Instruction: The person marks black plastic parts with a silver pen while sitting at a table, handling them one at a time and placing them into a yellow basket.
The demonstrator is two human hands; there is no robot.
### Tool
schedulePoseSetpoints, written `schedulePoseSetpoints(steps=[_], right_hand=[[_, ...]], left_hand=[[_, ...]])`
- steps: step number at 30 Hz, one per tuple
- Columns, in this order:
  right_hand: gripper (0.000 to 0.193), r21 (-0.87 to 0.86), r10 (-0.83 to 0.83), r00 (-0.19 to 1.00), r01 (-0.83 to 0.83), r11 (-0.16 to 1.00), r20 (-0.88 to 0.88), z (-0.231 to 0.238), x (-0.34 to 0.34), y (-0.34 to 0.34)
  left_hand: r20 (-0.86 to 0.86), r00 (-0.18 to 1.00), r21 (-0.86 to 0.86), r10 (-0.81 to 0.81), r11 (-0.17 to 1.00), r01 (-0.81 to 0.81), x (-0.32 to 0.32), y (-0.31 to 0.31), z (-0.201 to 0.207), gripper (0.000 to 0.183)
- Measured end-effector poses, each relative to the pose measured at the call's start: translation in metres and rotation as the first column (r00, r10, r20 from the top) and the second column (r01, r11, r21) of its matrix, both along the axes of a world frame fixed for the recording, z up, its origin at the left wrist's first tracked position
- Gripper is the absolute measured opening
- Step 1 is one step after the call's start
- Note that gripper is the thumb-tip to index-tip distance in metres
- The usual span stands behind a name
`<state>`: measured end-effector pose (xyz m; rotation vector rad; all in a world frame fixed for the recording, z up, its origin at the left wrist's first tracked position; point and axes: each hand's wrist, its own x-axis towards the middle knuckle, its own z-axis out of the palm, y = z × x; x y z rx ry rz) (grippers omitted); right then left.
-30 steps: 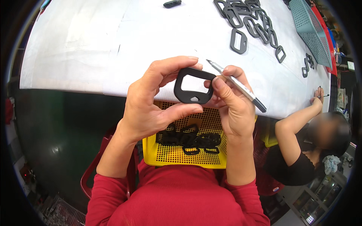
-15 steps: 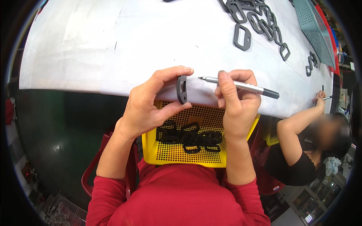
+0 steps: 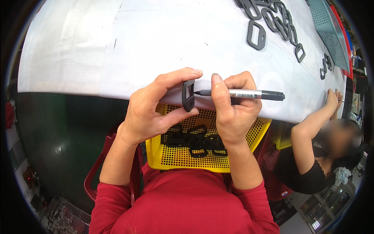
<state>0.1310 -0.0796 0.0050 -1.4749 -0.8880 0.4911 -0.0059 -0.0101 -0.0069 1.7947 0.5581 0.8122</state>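
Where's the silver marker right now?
In the head view, the silver marker is in the person's right hand, just right of the picture's middle, its tip at or very near the black frame in the left hand.

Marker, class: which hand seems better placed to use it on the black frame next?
Likely the right hand: it grips the marker, tip toward the black frame, which the left hand holds.

The desk [image 3: 148, 46] glares white toward twelve o'clock, the floor [image 3: 78, 124] at nine lies dim, and fisheye distortion bends outlines.
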Motion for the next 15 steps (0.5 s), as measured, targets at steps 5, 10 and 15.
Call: schedulePoseSetpoints(steps=[5,10,15], right_hand=[[0.022,-0.002,0.003,0.999,-0.002,1.0,0.044,-0.0015,0.001,0.0004],[0.022,-0.007,0.007,0.999,-0.007,1.0,0.054,-0.001,0.0019,0.0009],[0.022,-0.004,0.016,0.998,-0.016,1.0,0.06,0.0009,0.0013,0.0017]], left_hand=[[0.007,1.0,0.011,0.005,1.0,-0.005,0.0009,0.0003,-0.0026,0.058],[0.01,1.0,0.006,0.007,1.0,-0.007,0.0018,-0.0001,-0.0027,0.059],[0.031,1.0,0.025,0.004,1.0,-0.005,0.0017,0.0007,-0.0025,0.058]])
